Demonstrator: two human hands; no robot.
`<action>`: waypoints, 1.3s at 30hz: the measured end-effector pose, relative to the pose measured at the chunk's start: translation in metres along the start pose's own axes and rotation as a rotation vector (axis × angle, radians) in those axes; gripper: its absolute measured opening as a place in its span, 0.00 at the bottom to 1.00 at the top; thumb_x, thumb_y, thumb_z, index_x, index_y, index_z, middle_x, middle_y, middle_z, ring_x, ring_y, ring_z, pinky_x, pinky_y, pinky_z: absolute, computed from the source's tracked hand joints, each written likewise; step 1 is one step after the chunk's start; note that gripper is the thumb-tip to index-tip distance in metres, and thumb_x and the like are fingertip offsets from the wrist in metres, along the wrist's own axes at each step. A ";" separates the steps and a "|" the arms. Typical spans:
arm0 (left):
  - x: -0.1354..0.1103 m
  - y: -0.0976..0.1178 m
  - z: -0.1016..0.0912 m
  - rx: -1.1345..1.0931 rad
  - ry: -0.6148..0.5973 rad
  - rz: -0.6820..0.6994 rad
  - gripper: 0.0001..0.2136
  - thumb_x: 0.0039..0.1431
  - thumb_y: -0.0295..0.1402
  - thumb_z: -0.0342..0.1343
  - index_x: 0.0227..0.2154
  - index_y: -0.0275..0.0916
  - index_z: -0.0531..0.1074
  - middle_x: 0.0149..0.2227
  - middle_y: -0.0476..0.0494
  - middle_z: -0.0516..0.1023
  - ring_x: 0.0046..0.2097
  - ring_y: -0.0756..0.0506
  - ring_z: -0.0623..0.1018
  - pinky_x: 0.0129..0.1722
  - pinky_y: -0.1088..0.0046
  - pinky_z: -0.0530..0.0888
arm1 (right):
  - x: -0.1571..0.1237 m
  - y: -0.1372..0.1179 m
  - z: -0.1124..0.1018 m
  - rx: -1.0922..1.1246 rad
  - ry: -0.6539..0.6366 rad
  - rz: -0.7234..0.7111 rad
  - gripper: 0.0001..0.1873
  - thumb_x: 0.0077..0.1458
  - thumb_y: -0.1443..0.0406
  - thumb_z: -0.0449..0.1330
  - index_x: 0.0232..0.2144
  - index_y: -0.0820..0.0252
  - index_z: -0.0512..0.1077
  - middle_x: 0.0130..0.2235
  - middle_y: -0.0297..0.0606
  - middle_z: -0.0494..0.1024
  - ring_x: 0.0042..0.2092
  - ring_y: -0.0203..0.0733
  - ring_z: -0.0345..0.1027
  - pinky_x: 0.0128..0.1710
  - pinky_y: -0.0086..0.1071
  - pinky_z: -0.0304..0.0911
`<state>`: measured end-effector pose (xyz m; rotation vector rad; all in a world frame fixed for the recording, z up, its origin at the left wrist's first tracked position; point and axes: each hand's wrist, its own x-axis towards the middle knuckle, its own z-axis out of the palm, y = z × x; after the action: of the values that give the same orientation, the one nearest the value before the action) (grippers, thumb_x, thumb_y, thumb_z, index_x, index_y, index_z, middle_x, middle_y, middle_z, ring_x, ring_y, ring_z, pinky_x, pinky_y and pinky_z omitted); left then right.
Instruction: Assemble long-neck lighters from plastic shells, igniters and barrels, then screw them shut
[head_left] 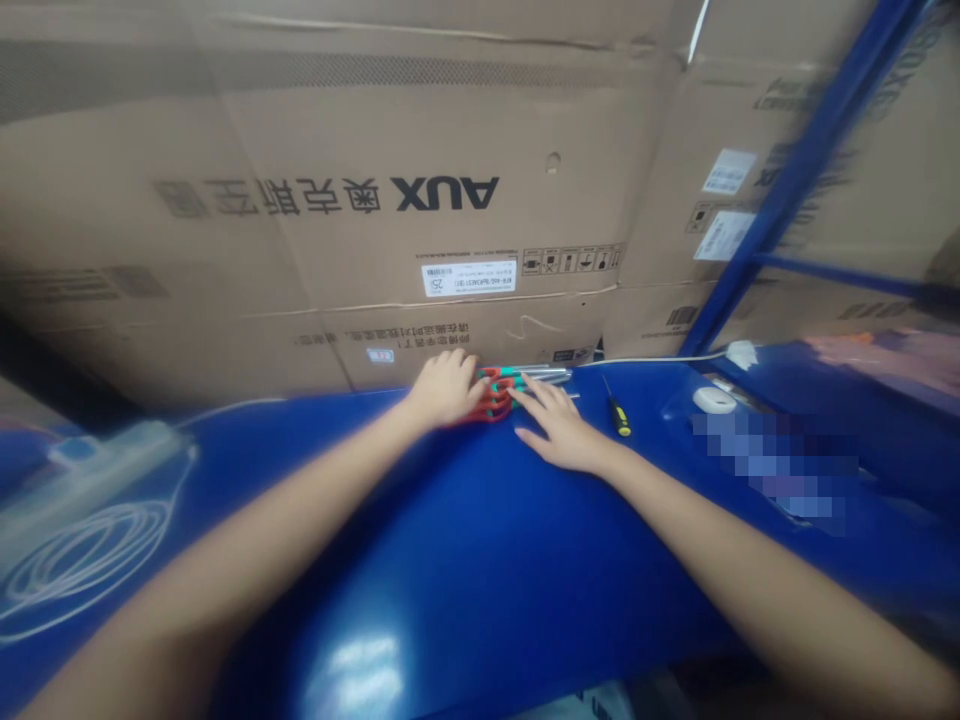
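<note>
Several screwdrivers (504,385) with red and green handles lie side by side on the blue tabletop, their silver shafts pointing right. My left hand (446,387) is closed over the handle ends from the left, its thumb on the near side; the covered ends are hidden. On the right, my right hand (559,425) has its fingers apart, the fingertips at the handles near where the shafts begin. Whether those fingertips press on the handles cannot be made out. A yellow and black screwdriver (619,417) lies apart, right of my right hand, its thin shaft pointing away.
A big cardboard box (337,110) stands upright along the table's back edge. At left lie a white power strip (105,470) and a coiled white cable (90,560). To the right are a white rounded object (713,401) and a blue metal post (787,190).
</note>
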<state>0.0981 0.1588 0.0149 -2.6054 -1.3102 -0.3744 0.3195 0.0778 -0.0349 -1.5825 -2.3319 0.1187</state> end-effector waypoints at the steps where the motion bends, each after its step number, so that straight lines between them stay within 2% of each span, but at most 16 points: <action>1: 0.002 0.002 0.001 0.002 -0.005 0.001 0.21 0.70 0.46 0.42 0.54 0.37 0.69 0.54 0.34 0.72 0.55 0.35 0.71 0.53 0.57 0.67 | 0.000 0.000 0.001 -0.005 0.002 0.001 0.35 0.65 0.54 0.50 0.70 0.52 0.51 0.74 0.44 0.41 0.73 0.55 0.37 0.70 0.55 0.38; 4: 0.006 0.006 0.006 0.007 -0.021 0.009 0.24 0.69 0.50 0.43 0.55 0.39 0.70 0.54 0.35 0.73 0.56 0.33 0.70 0.52 0.56 0.68 | 0.000 0.001 0.002 -0.017 0.008 0.010 0.36 0.65 0.53 0.50 0.71 0.52 0.49 0.74 0.45 0.41 0.73 0.56 0.35 0.69 0.57 0.38; 9: 0.001 0.007 0.008 0.013 -0.011 0.011 0.26 0.67 0.52 0.43 0.54 0.38 0.72 0.52 0.33 0.74 0.55 0.30 0.70 0.51 0.53 0.67 | 0.000 0.003 -0.002 -0.036 0.028 0.024 0.38 0.64 0.52 0.51 0.71 0.51 0.47 0.74 0.46 0.42 0.73 0.58 0.34 0.69 0.61 0.36; 13: -0.011 0.010 0.007 -0.003 -0.004 -0.006 0.27 0.66 0.54 0.44 0.53 0.38 0.72 0.50 0.33 0.74 0.53 0.31 0.73 0.50 0.53 0.69 | -0.001 0.001 -0.007 -0.047 0.036 -0.004 0.42 0.61 0.47 0.54 0.71 0.52 0.48 0.74 0.46 0.42 0.74 0.58 0.34 0.69 0.60 0.34; 18: -0.034 0.016 0.006 -0.039 0.000 -0.032 0.28 0.67 0.54 0.43 0.56 0.38 0.70 0.49 0.34 0.75 0.52 0.33 0.75 0.51 0.56 0.70 | -0.004 -0.008 -0.014 -0.144 0.101 -0.073 0.47 0.56 0.43 0.58 0.71 0.51 0.50 0.74 0.45 0.44 0.73 0.61 0.36 0.69 0.64 0.29; 22: -0.054 0.022 0.002 -0.063 -0.016 -0.028 0.36 0.64 0.58 0.45 0.64 0.35 0.62 0.58 0.30 0.72 0.57 0.30 0.72 0.56 0.55 0.68 | -0.006 -0.016 -0.015 -0.201 0.114 -0.134 0.45 0.57 0.40 0.56 0.69 0.53 0.55 0.72 0.46 0.52 0.72 0.62 0.41 0.69 0.62 0.29; 26: -0.066 0.028 0.002 -0.074 -0.045 -0.033 0.41 0.63 0.59 0.44 0.67 0.30 0.55 0.64 0.27 0.67 0.61 0.30 0.70 0.60 0.54 0.66 | -0.007 -0.020 -0.011 -0.164 0.012 -0.166 0.45 0.60 0.38 0.50 0.71 0.51 0.51 0.72 0.44 0.51 0.72 0.62 0.41 0.69 0.64 0.34; 30: -0.064 0.025 0.005 -0.074 -0.076 -0.023 0.45 0.60 0.62 0.46 0.68 0.28 0.54 0.68 0.26 0.61 0.68 0.29 0.61 0.67 0.53 0.57 | -0.005 -0.019 -0.008 -0.129 -0.019 -0.147 0.44 0.62 0.38 0.45 0.72 0.50 0.48 0.73 0.42 0.49 0.72 0.61 0.40 0.69 0.61 0.38; 33: -0.055 0.020 0.007 -0.077 -0.115 -0.021 0.49 0.56 0.66 0.46 0.68 0.29 0.54 0.70 0.27 0.56 0.70 0.27 0.56 0.69 0.50 0.51 | -0.002 -0.016 -0.006 -0.090 -0.024 -0.107 0.43 0.63 0.38 0.43 0.72 0.49 0.48 0.73 0.41 0.48 0.73 0.59 0.38 0.69 0.61 0.34; 36: -0.046 0.019 0.007 -0.085 -0.161 -0.032 0.51 0.54 0.68 0.45 0.69 0.31 0.52 0.71 0.28 0.51 0.72 0.27 0.52 0.69 0.48 0.47 | 0.001 -0.010 -0.004 -0.048 -0.048 -0.081 0.43 0.62 0.37 0.44 0.72 0.49 0.47 0.74 0.40 0.43 0.74 0.57 0.33 0.70 0.60 0.31; 39: -0.043 0.024 0.003 -0.095 -0.205 -0.053 0.54 0.51 0.70 0.45 0.70 0.33 0.50 0.72 0.29 0.48 0.72 0.28 0.49 0.69 0.47 0.46 | 0.002 -0.005 -0.005 -0.026 -0.086 -0.067 0.43 0.62 0.37 0.44 0.72 0.47 0.47 0.74 0.39 0.42 0.74 0.56 0.33 0.70 0.61 0.33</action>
<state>0.0932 0.1132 -0.0031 -2.7537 -1.4616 -0.1854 0.3157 0.0771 -0.0285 -1.5376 -2.4589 0.1450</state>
